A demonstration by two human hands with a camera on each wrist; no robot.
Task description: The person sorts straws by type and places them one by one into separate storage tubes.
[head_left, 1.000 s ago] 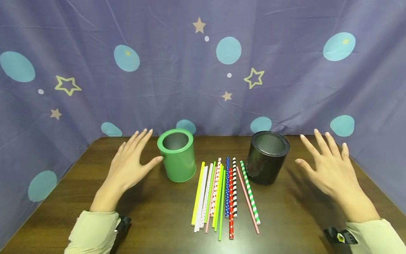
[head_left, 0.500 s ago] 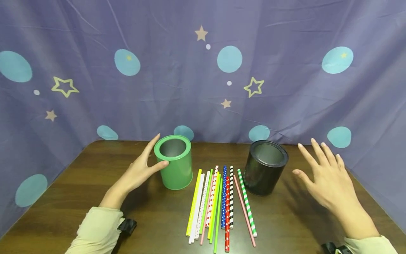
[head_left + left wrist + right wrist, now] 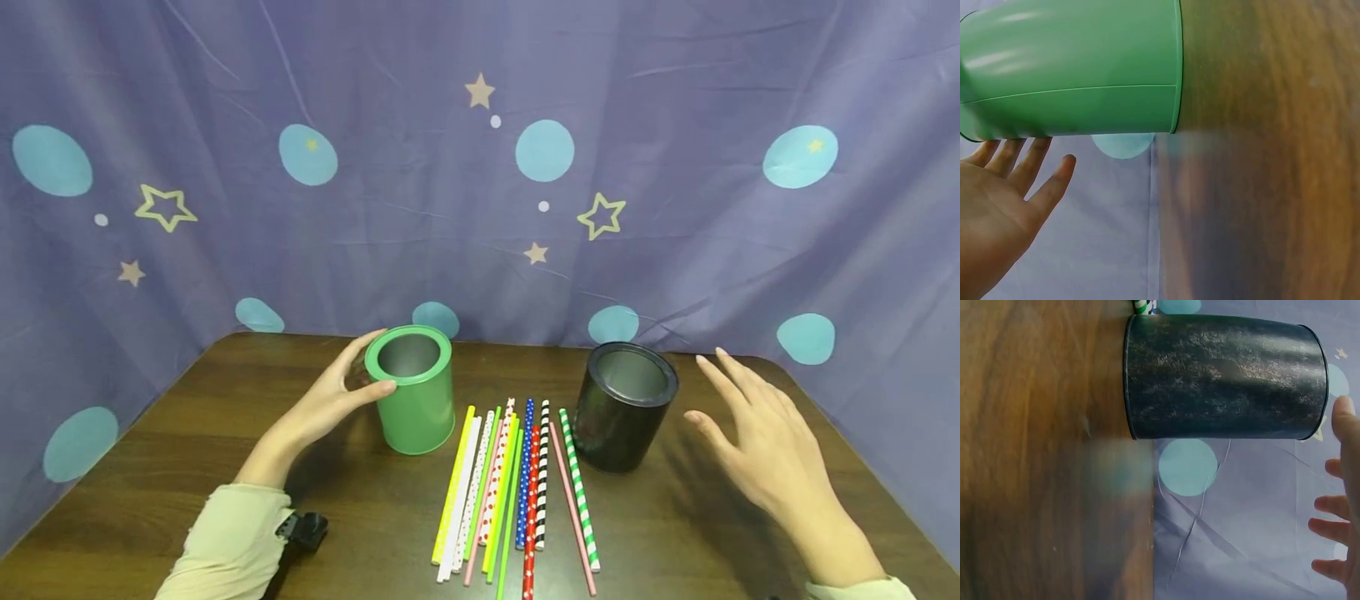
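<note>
The left hand (image 3: 330, 398) held the green can (image 3: 418, 417) near its top, thumb in front, fingers behind. It stood upright, just right of that hand. The right hand (image 3: 768, 442), holding nothing, was farther off, beside the black can (image 3: 618, 427).

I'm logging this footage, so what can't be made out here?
Head view: floor inside the glossy green cylindrical can, hidden by its near wall.
Head view: lower end of the slim red white-starred straw, cut off by the bottom edge.
Left wrist view: part of the left hand, cut off by the left edge.
Right wrist view: part of the right hand, cut off by the right edge.
</note>
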